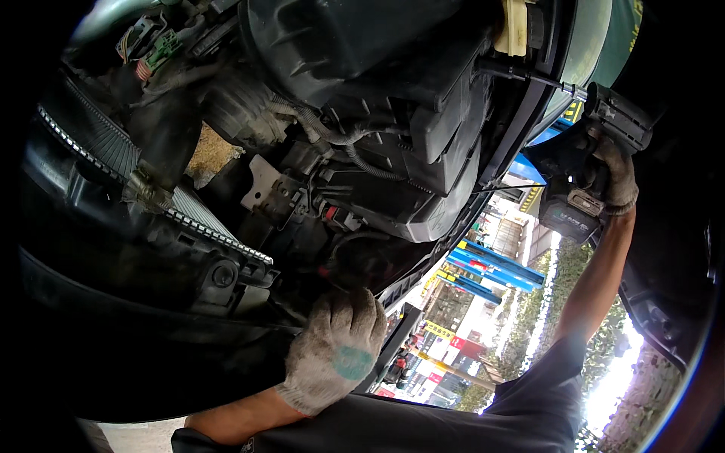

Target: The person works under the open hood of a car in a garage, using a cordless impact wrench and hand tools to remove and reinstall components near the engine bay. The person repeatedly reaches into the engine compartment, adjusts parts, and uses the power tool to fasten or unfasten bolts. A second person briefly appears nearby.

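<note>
My right hand (618, 172), in a knit work glove, is wrapped round the grip of a black cordless impact wrench (619, 117) at the upper right. Its battery (570, 219) sits below the hand. A long thin extension bar (521, 73) runs from the tool's nose leftward over the fender edge into the engine bay, where its tip is hidden. My left hand (332, 355), in a grey knit glove with a green patch, is closed at the front corner of the bay. Its curled fingertips are hidden, so what they grip cannot be seen.
Within the bay are a black plastic housing (445, 136), a corrugated hose (362, 162), a metal bracket (264, 185) and the radiator (219, 234). The dark front bumper (151, 325) lies at lower left. Beyond the car stand blue lift posts (498, 264).
</note>
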